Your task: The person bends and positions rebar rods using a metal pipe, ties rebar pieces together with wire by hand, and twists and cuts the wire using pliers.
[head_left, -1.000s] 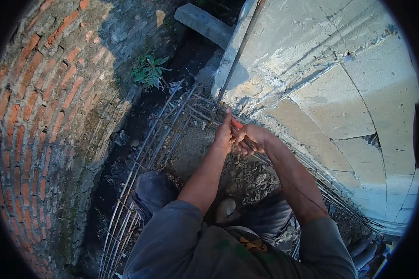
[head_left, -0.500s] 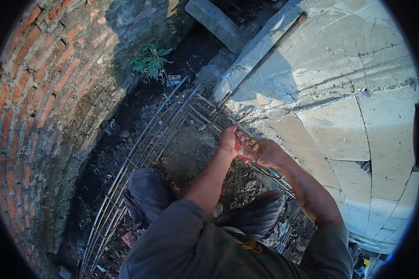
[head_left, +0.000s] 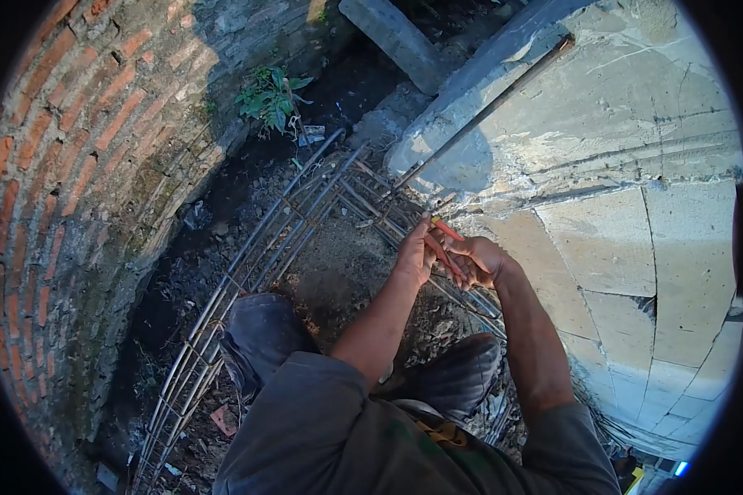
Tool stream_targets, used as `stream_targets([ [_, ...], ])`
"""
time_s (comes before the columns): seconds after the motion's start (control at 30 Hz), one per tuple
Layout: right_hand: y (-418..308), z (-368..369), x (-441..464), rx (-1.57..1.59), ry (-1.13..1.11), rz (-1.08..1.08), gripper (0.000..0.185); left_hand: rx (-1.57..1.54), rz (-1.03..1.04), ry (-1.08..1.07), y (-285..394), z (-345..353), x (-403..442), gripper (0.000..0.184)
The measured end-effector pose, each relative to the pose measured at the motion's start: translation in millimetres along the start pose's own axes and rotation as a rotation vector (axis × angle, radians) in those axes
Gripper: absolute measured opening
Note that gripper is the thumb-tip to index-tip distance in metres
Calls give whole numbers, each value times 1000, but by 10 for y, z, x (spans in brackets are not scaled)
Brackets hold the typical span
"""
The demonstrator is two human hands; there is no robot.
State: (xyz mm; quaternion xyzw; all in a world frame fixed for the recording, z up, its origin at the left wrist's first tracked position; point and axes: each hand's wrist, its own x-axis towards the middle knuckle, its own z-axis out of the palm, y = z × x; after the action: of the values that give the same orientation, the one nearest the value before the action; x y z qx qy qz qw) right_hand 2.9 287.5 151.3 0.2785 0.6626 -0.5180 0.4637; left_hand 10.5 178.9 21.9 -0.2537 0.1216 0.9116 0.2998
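Note:
Between my two hands is a pair of red-handled pliers (head_left: pixel 446 230), its two handles spread apart and its jaws hidden. My left hand (head_left: pixel 416 253) is closed at the left ends of the handles, thumb pointing up. Around the right side of the pliers curl the fingers of my right hand (head_left: pixel 475 259), palm turned partly up. Directly below both hands runs a steel rebar cage (head_left: pixel 371 205); whether the pliers touch it I cannot tell.
Another long rebar cage (head_left: pixel 191 356) curves past my left knee (head_left: pixel 264 330). A brick wall (head_left: pixel 82 190) rises on the left, with a leafy plant (head_left: pixel 271 101) at its foot. On the right is a pale block wall (head_left: pixel 611 239), a bar (head_left: pixel 487 111) leaning along its concrete edge.
My hands have moved slightly apart, and my right hand has turned with its forearm swinging inward. The pliers' handles, pressed together before, now show spread.

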Motion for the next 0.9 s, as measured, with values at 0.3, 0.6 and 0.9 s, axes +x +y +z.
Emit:
stream_targets([
  [0.3, -384, 343, -406, -1368, 489, 29, 49, -475, 67, 44, -75, 336, 358, 32],
  [0.6, 120, 295, -18, -1613, 844, -113, 39, -222, -11, 333, -139, 355, 424, 22],
  [0.9, -39, -189, 19, -304, -27, 69, 27, -192, -7, -64, 4, 173, -60, 30],
])
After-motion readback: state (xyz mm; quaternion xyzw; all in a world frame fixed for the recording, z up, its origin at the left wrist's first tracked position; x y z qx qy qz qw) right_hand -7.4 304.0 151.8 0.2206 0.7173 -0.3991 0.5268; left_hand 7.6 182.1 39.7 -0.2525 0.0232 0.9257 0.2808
